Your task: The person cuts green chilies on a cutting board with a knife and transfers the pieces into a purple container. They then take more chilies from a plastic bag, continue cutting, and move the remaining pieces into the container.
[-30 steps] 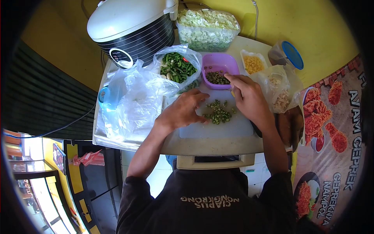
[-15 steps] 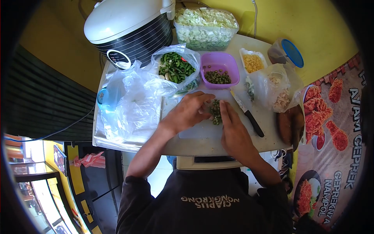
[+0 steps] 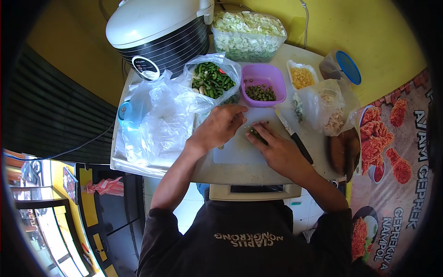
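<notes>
A white cutting board [image 3: 233,154] lies in front of me. My right hand [image 3: 281,154] is over it, fingers curled down round a small heap of chopped green vegetable pieces [image 3: 259,134] and partly hiding them. To the left, my left hand [image 3: 217,127] hovers at the board's edge, thumb and fingers bent and apart, with nothing visible in it. A knife with a black handle [image 3: 302,150] rests at the board's right side, its blade pointing away. Just beyond the board stands a purple tub [image 3: 263,71] with more chopped green pieces [image 3: 260,93].
Behind my left hand sits an open bag of cut green chillies [image 3: 212,81], near crumpled clear plastic [image 3: 161,122]. A rice cooker [image 3: 161,34] and a tub of shredded cabbage [image 3: 249,39] stand at the back. At right are yellow corn [image 3: 302,77] and a plastic bag [image 3: 323,104].
The hands have drawn apart. My right hand has turned inward over the chopped pieces, covering most of them, while my left hand has shifted slightly left, off the heap.
</notes>
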### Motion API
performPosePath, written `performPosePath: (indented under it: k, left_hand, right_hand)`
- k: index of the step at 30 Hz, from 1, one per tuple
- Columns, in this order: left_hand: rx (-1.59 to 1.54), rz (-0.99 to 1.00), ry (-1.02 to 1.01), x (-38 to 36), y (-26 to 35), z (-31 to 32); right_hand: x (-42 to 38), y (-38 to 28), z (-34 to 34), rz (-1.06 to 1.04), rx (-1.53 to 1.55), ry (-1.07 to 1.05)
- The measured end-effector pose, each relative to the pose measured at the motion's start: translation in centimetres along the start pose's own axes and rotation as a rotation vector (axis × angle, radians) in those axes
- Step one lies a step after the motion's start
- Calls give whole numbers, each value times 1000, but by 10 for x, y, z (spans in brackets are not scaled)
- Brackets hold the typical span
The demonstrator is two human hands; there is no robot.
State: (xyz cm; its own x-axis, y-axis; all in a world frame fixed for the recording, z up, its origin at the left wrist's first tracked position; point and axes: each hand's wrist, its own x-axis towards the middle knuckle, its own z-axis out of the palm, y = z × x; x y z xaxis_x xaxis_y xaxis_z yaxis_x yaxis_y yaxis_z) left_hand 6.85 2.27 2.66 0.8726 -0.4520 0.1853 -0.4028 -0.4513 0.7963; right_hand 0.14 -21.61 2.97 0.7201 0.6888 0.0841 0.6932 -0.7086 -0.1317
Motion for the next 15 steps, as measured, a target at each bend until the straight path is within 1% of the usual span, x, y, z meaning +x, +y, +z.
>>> performPosePath:
  k: [3,6,9,12,15]
  left_hand:
    - [1,-31,-11,0,3,0]
    - [-48,-25,-11,0,5,0]
    - [-39,-65,-48,0,4,0]
    - [-63,-78,-45,0,3,0]
    - [-37,-57,-39,0,2,0]
  right_hand:
    - [-1,0,2,-60,-73,86]
    - [3,-1,1,-81,-129,126]
    - [9,2,0,-84,-137,162]
    - [10,3,0,-48,-98,138]
    - [11,5,-9,-89,-57,192]
